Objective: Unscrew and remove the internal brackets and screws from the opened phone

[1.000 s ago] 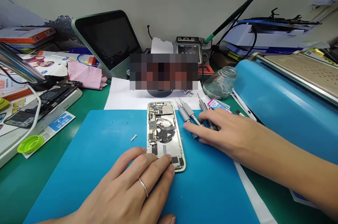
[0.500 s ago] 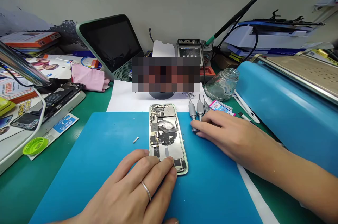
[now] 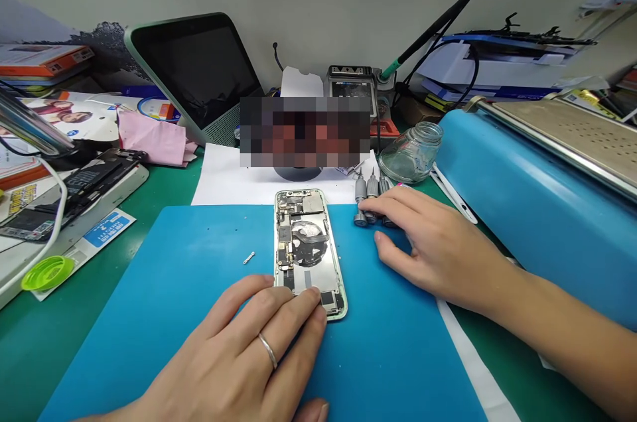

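An opened smartphone housing (image 3: 318,276), with bare circuit boards and a round black patch inside, lies on a blue mat (image 3: 199,316). My left hand (image 3: 249,349), with a ring on one finger, lies over its lower end, fingers stretched flat on it. Just right of the phone, several grey screwdrivers (image 3: 360,193) lie side by side, tips pointing away. My right hand (image 3: 432,243) reaches to them, index fingertip touching a handle, thumb spread apart below. A small metal bracket (image 3: 249,257) lies on the mat left of the phone.
A glass jar (image 3: 412,153) and white tweezers (image 3: 454,193) are at the right, beside a blue machine (image 3: 537,183). A screen (image 3: 199,70) stands behind. Phone parts (image 3: 74,186) and a green lid (image 3: 47,273) lie at the left.
My right thumb has moved away from the screwdrivers, so the hand is wider. The screwdrivers lie closer together, with their handles shifted slightly. My left hand stays on the phone; the view has shifted slightly.
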Action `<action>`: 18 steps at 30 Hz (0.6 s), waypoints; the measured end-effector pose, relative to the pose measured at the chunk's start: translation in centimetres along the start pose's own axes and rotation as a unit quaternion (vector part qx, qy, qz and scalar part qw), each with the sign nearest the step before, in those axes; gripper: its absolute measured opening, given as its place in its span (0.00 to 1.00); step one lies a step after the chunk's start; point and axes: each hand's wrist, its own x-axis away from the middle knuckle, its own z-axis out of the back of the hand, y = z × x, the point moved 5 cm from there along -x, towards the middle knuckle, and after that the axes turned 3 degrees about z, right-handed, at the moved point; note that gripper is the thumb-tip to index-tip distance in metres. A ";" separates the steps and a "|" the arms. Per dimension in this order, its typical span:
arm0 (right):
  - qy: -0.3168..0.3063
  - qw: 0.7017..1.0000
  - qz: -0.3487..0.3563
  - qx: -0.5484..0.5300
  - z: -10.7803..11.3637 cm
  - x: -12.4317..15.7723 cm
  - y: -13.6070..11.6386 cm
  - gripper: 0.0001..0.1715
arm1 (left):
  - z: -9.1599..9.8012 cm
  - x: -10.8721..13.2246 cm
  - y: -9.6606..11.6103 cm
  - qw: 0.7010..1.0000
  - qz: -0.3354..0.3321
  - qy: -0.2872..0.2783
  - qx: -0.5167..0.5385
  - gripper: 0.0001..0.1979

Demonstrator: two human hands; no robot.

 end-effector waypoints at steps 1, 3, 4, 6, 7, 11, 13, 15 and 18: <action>0.001 1.000 -0.001 -0.002 -0.1 0.0 0.0 0.17 | 0.0 0.1 0.0 1.000 0.003 0.003 0.002 0.20; 0.005 1.000 -0.003 -0.006 -0.2 0.0 0.0 0.14 | 0.0 0.2 0.1 1.000 0.002 0.001 0.002 0.20; 0.007 1.000 -0.004 -0.007 -0.2 0.0 0.0 0.13 | 0.0 0.2 0.1 1.000 0.002 -0.003 0.000 0.20; 0.008 1.000 -0.006 -0.008 -0.1 0.0 0.0 0.11 | 0.1 0.2 0.2 1.000 -0.008 -0.010 -0.007 0.20; 0.007 1.000 -0.006 -0.009 0.0 -0.1 0.0 0.10 | 0.1 0.2 0.2 1.000 -0.010 -0.014 -0.010 0.19; 0.000 1.000 -0.002 -0.005 0.3 -0.3 0.0 0.08 | 0.2 0.3 0.1 1.000 -0.007 0.008 -0.004 0.19; -0.002 1.000 0.005 0.002 0.5 -0.3 0.0 0.10 | -0.1 0.5 0.1 1.000 -0.005 0.000 0.003 0.19; -0.003 1.000 0.015 0.014 0.5 -0.4 -0.1 0.12 | -0.3 0.6 0.1 1.000 -0.002 -0.001 0.005 0.18; -0.001 0.999 0.028 0.034 0.3 -0.4 -0.3 0.15 | 0.1 0.4 0.3 0.999 -0.014 0.033 0.000 0.20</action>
